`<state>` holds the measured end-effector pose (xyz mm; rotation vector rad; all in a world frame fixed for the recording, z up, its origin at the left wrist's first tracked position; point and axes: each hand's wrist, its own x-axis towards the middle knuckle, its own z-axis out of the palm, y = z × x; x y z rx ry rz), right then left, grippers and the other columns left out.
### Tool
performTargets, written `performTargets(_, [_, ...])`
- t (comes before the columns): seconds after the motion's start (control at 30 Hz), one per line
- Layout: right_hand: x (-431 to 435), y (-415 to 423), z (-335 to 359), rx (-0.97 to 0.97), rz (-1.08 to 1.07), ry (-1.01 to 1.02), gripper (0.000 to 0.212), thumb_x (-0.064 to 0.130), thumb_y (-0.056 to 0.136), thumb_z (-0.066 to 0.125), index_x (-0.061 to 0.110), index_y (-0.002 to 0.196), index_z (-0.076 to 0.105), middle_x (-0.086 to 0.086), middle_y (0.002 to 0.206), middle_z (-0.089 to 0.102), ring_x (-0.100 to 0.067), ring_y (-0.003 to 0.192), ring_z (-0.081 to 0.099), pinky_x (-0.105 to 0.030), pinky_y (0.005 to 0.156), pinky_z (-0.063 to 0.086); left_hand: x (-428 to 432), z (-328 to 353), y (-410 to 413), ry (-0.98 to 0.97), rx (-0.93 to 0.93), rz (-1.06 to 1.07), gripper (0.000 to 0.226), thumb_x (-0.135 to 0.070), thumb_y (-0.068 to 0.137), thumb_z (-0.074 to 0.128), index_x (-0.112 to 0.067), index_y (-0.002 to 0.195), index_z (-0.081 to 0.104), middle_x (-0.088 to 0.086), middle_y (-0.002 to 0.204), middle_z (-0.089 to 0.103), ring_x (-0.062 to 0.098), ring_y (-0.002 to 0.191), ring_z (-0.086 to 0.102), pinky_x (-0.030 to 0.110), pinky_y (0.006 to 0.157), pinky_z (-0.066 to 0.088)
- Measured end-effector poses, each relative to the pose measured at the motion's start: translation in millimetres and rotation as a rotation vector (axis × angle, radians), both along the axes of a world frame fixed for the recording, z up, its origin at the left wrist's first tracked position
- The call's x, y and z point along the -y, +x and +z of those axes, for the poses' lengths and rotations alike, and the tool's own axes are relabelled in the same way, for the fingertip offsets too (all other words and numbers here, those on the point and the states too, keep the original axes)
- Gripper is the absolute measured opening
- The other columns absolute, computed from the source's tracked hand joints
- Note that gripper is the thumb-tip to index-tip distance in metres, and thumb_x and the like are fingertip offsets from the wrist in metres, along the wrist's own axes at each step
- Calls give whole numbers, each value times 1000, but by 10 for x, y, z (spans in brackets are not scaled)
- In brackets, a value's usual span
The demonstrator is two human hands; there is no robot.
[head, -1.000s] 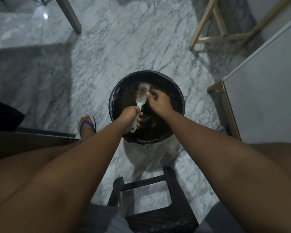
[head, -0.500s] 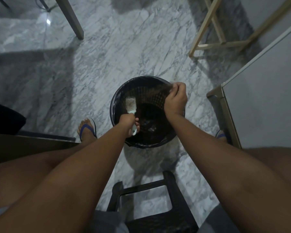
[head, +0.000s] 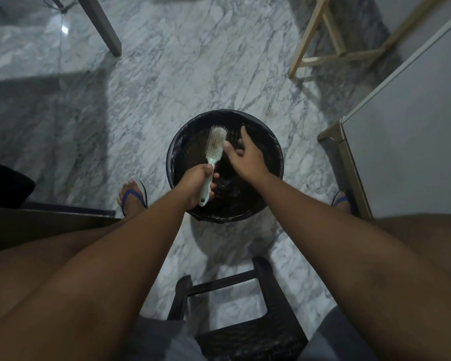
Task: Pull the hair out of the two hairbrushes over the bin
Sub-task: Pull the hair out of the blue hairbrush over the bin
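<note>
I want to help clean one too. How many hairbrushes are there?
1. The hairbrush is held by its handle in the left hand, over the bin. The right hand holds none. A second one may be out of sight.

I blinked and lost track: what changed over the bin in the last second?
The right hand pulled a tuft of hair toward the right rim of the bin, then came back beside the hairbrush, fingers spread, no hair visible in them. The left hand kept gripping the handle; the bin stayed put.
</note>
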<state>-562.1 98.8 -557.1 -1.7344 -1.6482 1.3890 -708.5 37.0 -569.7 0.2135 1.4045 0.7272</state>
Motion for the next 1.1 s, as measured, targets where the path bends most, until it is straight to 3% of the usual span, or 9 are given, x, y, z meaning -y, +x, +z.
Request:
performTargets(0.1, [4,-68,-16,-54,90,-5,45,50,89,62,21,124,67,-7,101,75,-20,96,70,-42,95,55,27,38,19,47,73,-9,16,-19,102,39,-20,94,53,0,79,51,13,54,40,25,50,33])
performTargets(0.17, [3,-83,-78,-48,47,44,32,45,89,65,15,94,77,-8,76,74,-22,76,72,-44,80,58,30,47,22,60,106,14,16,-18,103,38,-19,99,54,1,79,51,13,55,40,24,48,35])
performTargets(0.23, [7,-93,-96,-40,-21,62,31,43,88,68,14,84,78,-4,68,73,-16,67,71,-39,76,60,25,39,8,72,123,22,17,-19,103,38,-18,103,55,1,80,52,13,55,41,25,47,37])
performTargets(0.4, [-58,-35,-17,23,-70,198,33,32,94,64,5,76,71,-2,69,71,-3,58,59,-7,61,44,6,67,-16,35,160,105,22,-23,105,36,-14,116,53,1,77,50,10,53,41,22,45,37])
performTargets(0.6, [-306,20,257,-116,-366,466,31,24,97,61,3,74,65,3,63,61,4,55,52,-13,59,41,47,43,-125,-10,131,118,26,-15,101,41,-13,124,54,5,88,57,14,62,50,28,49,45])
performTargets(0.7, [-427,68,364,-149,-516,574,34,24,97,61,0,74,65,-1,61,60,-5,54,53,-17,57,43,28,74,-76,-28,76,94,27,-16,101,40,-8,124,53,5,90,58,14,63,50,27,49,46])
performTargets(0.83, [-354,83,325,-155,-501,593,31,24,97,61,1,76,65,4,62,59,-5,57,53,-16,58,43,-40,144,30,-106,23,167,27,-15,103,38,-4,122,54,6,89,57,15,63,50,23,45,50])
performTargets(1.0, [-373,155,398,-211,-656,629,31,27,98,58,1,82,65,4,64,61,-4,58,55,-17,60,46,-56,108,20,-161,-39,364,34,-3,103,30,-10,132,48,9,96,53,16,75,51,35,52,53])
performTargets(1.1, [-379,200,370,-92,-494,535,31,30,98,56,4,82,65,-2,69,64,-9,65,59,-20,63,47,43,94,-26,-154,-21,267,35,-13,104,39,-7,138,46,7,100,57,17,76,51,37,60,53])
